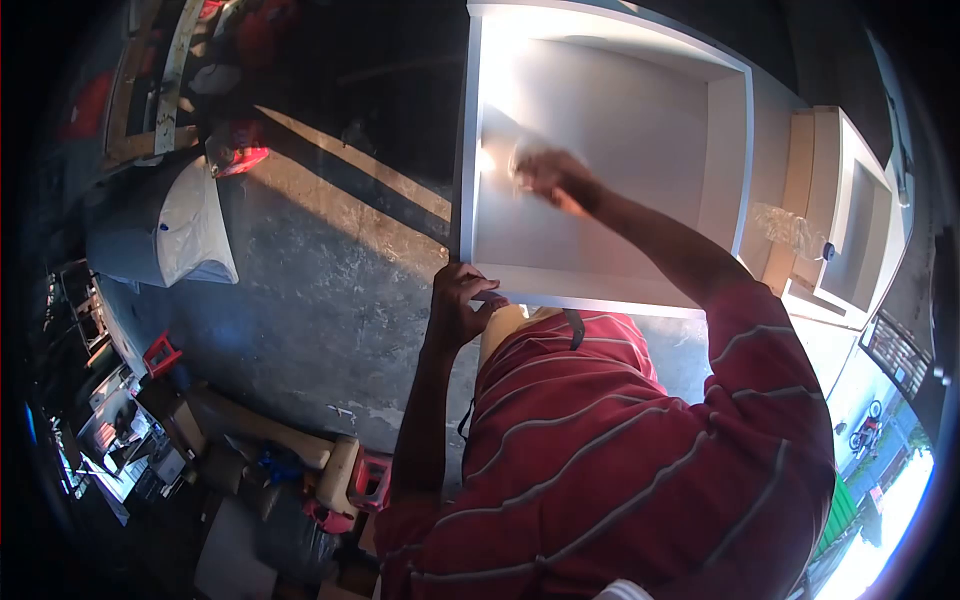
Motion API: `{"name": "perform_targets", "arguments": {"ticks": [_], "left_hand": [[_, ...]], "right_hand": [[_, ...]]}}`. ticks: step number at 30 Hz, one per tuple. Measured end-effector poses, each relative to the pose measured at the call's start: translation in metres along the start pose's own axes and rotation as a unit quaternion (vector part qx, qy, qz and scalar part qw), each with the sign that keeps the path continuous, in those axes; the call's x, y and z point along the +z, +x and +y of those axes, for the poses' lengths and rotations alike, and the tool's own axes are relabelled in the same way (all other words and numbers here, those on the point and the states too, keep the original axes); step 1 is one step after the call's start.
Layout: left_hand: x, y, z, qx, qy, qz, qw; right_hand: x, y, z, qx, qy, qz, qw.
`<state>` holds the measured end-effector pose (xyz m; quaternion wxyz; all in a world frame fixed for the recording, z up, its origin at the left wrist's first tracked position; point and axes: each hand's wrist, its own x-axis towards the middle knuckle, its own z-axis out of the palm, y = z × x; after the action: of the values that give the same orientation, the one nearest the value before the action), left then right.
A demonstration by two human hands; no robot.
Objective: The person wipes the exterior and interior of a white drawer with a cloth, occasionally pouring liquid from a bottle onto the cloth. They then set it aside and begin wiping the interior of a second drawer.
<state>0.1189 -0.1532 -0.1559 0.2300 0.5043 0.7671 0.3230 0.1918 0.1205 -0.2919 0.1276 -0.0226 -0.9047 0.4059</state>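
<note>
A white open-topped box (pixel 600 285), like a drawer or cabinet carcass, lies in front of my body with its hollow facing up. My left hand (pixel 466 303) is closed on its near left corner, fingers curled over the rim. Inside the box, near the left wall, my right hand (pixel 560 180) is smeared by motion, with its fingers bent together. Something pale shows at those fingertips, too blurred to name. Strong light falls on the box's left inner wall beside this hand.
Right of the box is another white frame-like unit (pixel 850 210), with a clear plastic bottle (pixel 790 230) by it. A white-covered object (pixel 195 230) stands on the grey concrete floor (pixel 330 300) at left. Red stools (pixel 370 482) and clutter sit lower left.
</note>
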Motion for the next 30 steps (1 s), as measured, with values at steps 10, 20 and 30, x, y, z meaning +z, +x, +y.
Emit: {"name": "perform_targets", "arguments": {"ticks": [10, 20, 30], "left_hand": [[0.005, -0.01, 0.015, -0.088, 0.026, 0.049, 0.995], [0.004, -0.008, 0.019, -0.133, 0.008, 0.031, 0.991], [0.006, -0.009, 0.011, -0.1, 0.007, 0.029, 0.995]], "right_hand": [[0.05, -0.002, -0.041, 0.16, 0.373, -0.077, 0.911], [0.009, -0.013, -0.099, -0.131, -0.114, -0.311, 0.934], [0.032, -0.015, -0.1, -0.137, -0.133, -0.275, 0.942]]}}
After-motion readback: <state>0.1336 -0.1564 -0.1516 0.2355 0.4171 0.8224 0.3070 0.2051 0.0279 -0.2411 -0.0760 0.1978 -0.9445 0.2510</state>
